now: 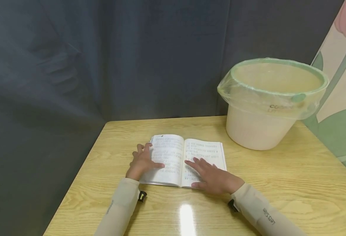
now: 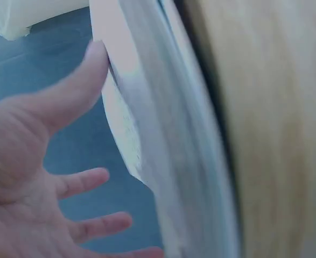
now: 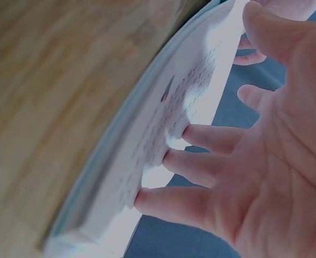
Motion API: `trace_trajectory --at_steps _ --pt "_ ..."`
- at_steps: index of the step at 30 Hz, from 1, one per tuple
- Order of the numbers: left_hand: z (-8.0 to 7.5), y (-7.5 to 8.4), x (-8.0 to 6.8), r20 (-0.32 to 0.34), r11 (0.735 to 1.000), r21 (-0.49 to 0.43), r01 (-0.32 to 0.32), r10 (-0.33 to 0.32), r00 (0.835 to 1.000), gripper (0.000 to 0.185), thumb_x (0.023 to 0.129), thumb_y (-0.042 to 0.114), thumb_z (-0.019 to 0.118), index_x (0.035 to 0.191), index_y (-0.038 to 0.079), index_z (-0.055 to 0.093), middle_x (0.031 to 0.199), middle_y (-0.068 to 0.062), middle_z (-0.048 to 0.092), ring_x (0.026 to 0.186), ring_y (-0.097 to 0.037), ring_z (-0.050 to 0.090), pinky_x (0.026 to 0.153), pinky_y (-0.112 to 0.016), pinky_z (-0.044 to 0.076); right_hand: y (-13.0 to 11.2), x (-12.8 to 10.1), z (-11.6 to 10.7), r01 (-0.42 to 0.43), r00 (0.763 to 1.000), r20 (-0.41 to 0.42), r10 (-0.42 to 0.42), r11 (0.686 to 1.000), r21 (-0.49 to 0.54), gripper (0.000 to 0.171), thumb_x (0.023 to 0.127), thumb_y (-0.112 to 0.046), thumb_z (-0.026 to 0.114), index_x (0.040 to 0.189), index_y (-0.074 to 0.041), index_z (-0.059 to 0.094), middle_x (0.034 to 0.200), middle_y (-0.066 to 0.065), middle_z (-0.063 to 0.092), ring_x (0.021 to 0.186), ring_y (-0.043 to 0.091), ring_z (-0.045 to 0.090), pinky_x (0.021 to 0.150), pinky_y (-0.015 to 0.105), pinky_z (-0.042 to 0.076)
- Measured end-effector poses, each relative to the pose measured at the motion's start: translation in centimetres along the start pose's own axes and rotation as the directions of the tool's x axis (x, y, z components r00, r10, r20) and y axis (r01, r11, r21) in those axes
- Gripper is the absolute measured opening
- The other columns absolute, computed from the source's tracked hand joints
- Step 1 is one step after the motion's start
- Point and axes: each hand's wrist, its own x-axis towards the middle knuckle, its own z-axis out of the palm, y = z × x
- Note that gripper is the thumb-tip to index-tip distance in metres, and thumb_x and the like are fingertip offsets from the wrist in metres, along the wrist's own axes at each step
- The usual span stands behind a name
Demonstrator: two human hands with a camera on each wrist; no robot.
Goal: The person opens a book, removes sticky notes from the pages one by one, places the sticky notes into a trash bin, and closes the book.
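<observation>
An open book (image 1: 168, 154) with printed pages lies on the wooden table, its spine running between two spread pages. My left hand (image 1: 143, 163) is at the left page with its fingers spread; in the left wrist view the thumb (image 2: 82, 86) meets the page near the book's edge. Over the lower part of the right page lies my right hand (image 1: 212, 177), fingers extended. In the right wrist view several fingertips (image 3: 147, 198) touch the page (image 3: 163, 123). Neither hand grips anything.
At the back right of the table (image 1: 125, 131) stands a large pale bucket (image 1: 255, 127) with a green rim and a clear plastic liner folded over it. A dark curtain (image 1: 167, 59) hangs behind. To the right is a wall (image 1: 337, 131) with a flower pattern.
</observation>
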Motion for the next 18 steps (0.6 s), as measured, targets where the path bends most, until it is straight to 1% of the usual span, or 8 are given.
trace_trajectory --at_steps 2,5,8,12,14,16,18 --pt "0.2 -0.2 0.2 -0.025 1.000 -0.001 0.008 -0.008 1.000 0.105 0.063 0.041 0.093 0.148 0.021 0.036 0.148 -0.018 0.029 0.126 -0.045 0.040 0.089 -0.062 0.048 0.0 0.0 0.0 0.005 1.000 -0.002 -0.005 1.000 -0.010 0.071 0.098 -0.049 0.055 0.158 -0.027 0.023 0.164 0.019 0.022 0.150 0.043 0.026 0.110 0.072 0.029" --pt "0.5 -0.4 0.3 -0.047 1.000 0.003 0.014 -0.014 0.999 0.104 0.062 0.037 0.095 0.146 0.018 0.036 0.145 -0.022 0.028 0.122 -0.048 0.040 0.087 -0.059 0.051 0.0 -0.1 -0.1 0.003 1.000 0.000 -0.003 0.999 -0.032 0.068 0.099 -0.046 0.056 0.157 -0.024 0.028 0.164 0.020 0.022 0.149 0.044 0.025 0.110 0.072 0.029" --pt "0.6 -0.5 0.3 -0.058 1.000 0.000 0.019 -0.019 0.998 0.105 0.061 0.034 0.095 0.146 0.017 0.036 0.145 -0.023 0.027 0.122 -0.048 0.040 0.087 -0.056 0.051 0.1 -0.1 -0.1 -0.006 1.000 0.008 0.006 0.999 -0.052 0.068 0.099 -0.046 0.056 0.156 -0.023 0.029 0.164 0.020 0.021 0.150 0.044 0.024 0.110 0.072 0.029" --pt "0.3 -0.8 0.5 -0.034 0.999 -0.029 0.028 -0.029 0.999 0.111 0.063 0.033 0.095 0.151 0.021 0.029 0.145 -0.024 0.025 0.122 -0.047 0.040 0.087 -0.057 0.052 0.3 -0.1 -0.1 0.005 1.000 0.013 -0.004 0.999 -0.047 0.070 0.099 -0.048 0.055 0.157 -0.025 0.025 0.164 0.019 0.020 0.150 0.043 0.025 0.110 0.071 0.030" --pt "0.1 -1.0 0.5 -0.011 0.997 -0.063 0.040 -0.041 0.999 0.114 0.064 0.033 0.095 0.153 0.025 0.024 0.144 -0.024 0.027 0.119 -0.046 0.044 0.088 -0.057 0.052 0.7 0.0 -0.2 0.023 1.000 0.005 -0.023 1.000 -0.010 0.071 0.099 -0.049 0.054 0.158 -0.025 0.022 0.164 0.019 0.020 0.150 0.042 0.025 0.112 0.068 0.030" --pt "-0.3 -1.2 0.6 0.018 0.994 -0.100 0.052 -0.051 0.999 0.118 0.065 0.032 0.094 0.155 0.028 0.017 0.142 -0.026 0.034 0.117 -0.044 0.050 0.089 -0.057 0.052 1.4 0.1 -0.5 0.042 0.999 -0.019 -0.042 0.998 0.042 0.071 0.100 -0.050 0.052 0.158 -0.025 0.020 0.165 0.017 0.019 0.151 0.042 0.022 0.113 0.066 0.030" --pt "-0.6 -1.4 0.6 0.045 0.990 -0.128 0.061 -0.056 0.997 0.120 0.067 0.033 0.093 0.155 0.029 0.012 0.137 -0.027 0.045 0.112 -0.041 0.056 0.090 -0.056 0.051 2.3 0.2 -1.1 0.044 0.998 -0.058 -0.039 0.994 0.096 0.071 0.100 -0.051 0.051 0.158 -0.023 0.020 0.164 0.017 0.020 0.151 0.042 0.021 0.116 0.064 0.029"
